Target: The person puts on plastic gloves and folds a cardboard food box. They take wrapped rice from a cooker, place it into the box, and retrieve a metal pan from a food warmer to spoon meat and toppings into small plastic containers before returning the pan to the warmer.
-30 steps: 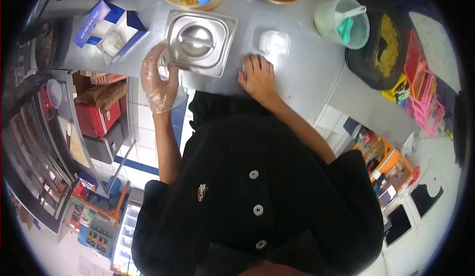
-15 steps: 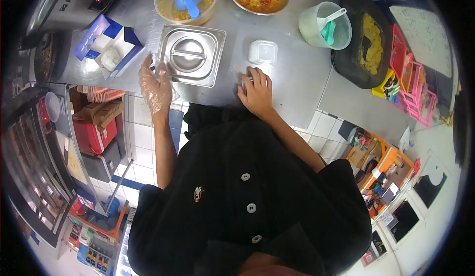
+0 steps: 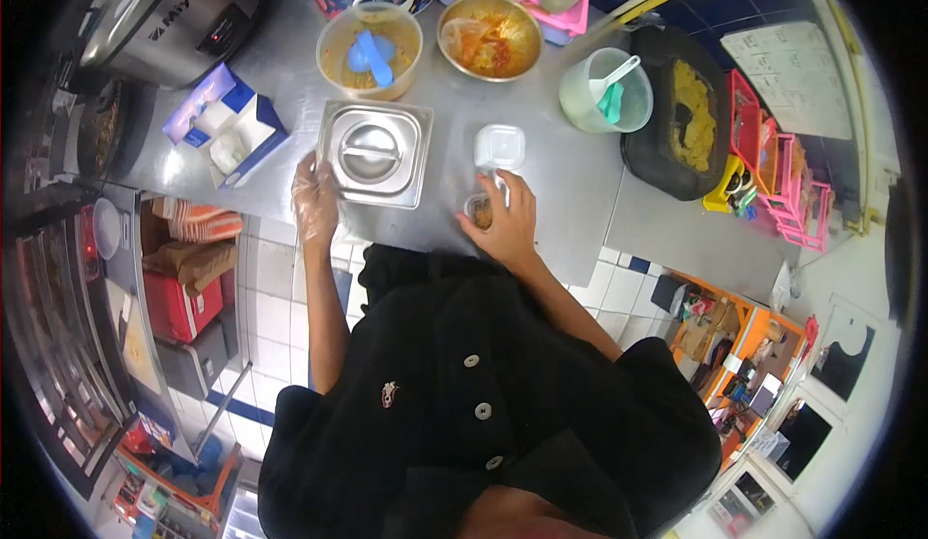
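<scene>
A lidded stainless steel food pan point(image 3: 371, 191) sits on the metal counter in front of me. My left hand point(image 3: 316, 205), in a clear plastic glove, is closed at the pan's near left edge, thumb against the rim and fingers on the outside. My right hand point(image 3: 507, 215) is bare, its thumb and fingers curled round a small clear cup point(image 3: 480, 211) with something brown inside. Just beyond that hand stands a small white square container point(image 3: 500, 145). The cup's right side is hidden by my fingers.
Behind the pan are a tub point(image 3: 333, 60) with a blue scoop and a metal bowl point(image 3: 459, 36) with reddish food residue. A translucent bucket point(image 3: 577, 104) holds utensils. An opened blue box point(image 3: 266, 138) lies left; a black pan point(image 3: 643, 157) of yellow food stands right.
My view has tilted, showing more of the counter's back. My right hand has gone from resting with spread fingers to curling round the small cup. My left fingers have drawn in at the pan's edge.
</scene>
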`<state>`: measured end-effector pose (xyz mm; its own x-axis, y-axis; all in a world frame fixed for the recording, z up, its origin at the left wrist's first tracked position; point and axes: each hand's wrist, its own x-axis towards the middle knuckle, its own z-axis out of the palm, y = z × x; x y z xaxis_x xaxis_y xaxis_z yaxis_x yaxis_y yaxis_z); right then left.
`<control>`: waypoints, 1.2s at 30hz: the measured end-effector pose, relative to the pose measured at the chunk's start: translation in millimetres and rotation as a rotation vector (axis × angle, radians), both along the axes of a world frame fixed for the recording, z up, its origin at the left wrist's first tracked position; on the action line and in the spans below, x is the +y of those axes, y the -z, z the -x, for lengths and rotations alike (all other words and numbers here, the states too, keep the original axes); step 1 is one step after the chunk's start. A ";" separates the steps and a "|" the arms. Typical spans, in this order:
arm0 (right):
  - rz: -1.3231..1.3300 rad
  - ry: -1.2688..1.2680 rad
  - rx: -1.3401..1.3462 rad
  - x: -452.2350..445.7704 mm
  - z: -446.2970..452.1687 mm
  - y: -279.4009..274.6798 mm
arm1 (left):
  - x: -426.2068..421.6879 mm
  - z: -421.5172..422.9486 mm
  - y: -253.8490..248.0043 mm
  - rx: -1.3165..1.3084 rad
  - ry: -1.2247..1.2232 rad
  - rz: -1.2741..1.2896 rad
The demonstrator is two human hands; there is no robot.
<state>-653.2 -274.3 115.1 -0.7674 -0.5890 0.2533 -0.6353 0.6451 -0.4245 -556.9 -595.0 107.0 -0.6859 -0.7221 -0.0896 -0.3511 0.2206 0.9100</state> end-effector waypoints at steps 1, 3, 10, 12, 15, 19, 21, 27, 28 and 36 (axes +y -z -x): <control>0.064 0.039 0.023 -0.9 13.2 -7.8 | -3.7 -3.1 7.7 -0.003 0.011 -0.035; 0.083 0.054 0.049 -5.4 50.1 -32.8 | -3.9 -4.3 14.9 0.001 0.009 -0.063; -0.334 -0.407 -0.246 0.2 143.5 -24.4 | -0.1 -0.5 -2.7 -0.085 -0.005 -0.055; -0.345 -0.382 -0.383 1.1 145.2 -23.2 | -3.7 -1.2 10.1 -0.045 -0.022 -0.113; -0.303 -0.371 -0.515 0.8 146.7 -23.3 | -0.9 -2.3 13.4 -0.057 -0.017 0.008; -0.060 -0.290 -0.642 8.8 151.3 -27.8 | 1.7 -0.3 9.5 -0.006 -0.021 -0.021; 0.056 -0.250 -0.618 9.7 155.6 -22.2 | 3.5 -2.4 3.7 -0.008 -0.010 -0.044; 0.477 -0.099 -0.833 8.9 174.2 -21.9 | 10.7 0.5 -11.3 -0.024 -0.012 -0.079; 0.567 -0.085 -0.905 7.4 178.8 -23.2 | 10.7 1.5 -12.8 -0.039 -0.012 -0.042; 0.446 -0.156 -0.147 -28.8 316.2 -139.7 | 11.0 8.6 -24.9 -0.113 -0.015 0.024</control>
